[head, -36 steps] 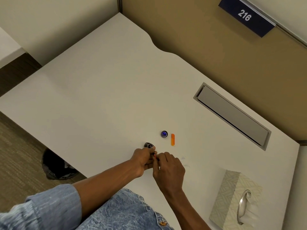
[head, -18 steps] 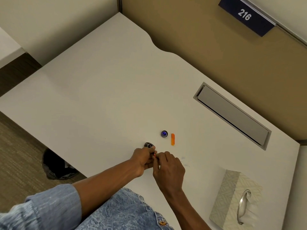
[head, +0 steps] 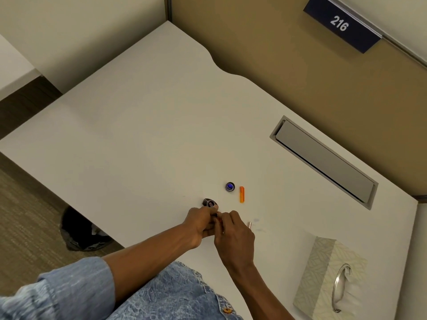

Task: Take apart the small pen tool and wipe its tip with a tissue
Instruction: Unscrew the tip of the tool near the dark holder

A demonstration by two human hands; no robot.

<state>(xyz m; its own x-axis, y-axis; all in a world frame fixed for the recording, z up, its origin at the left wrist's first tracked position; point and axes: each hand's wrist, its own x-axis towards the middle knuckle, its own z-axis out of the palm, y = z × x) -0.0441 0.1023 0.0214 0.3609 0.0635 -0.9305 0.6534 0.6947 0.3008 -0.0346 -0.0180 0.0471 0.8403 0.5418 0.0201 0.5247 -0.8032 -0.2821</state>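
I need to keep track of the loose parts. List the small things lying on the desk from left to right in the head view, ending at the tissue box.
Dark oval part → round blue-centred piece → orange piece → small pale piece → tissue box.

The smooth, matt white desk top [head: 143, 125] bears a translucent orange plastic piece [head: 242, 194] and a glossy blue-centred round cap [head: 230, 186]. At near right, the patterned cardboard tissue box [head: 323, 273] carries a shiny curved metal handle [head: 339, 289]. Faded denim cloth sleeve [head: 67, 294], near left.
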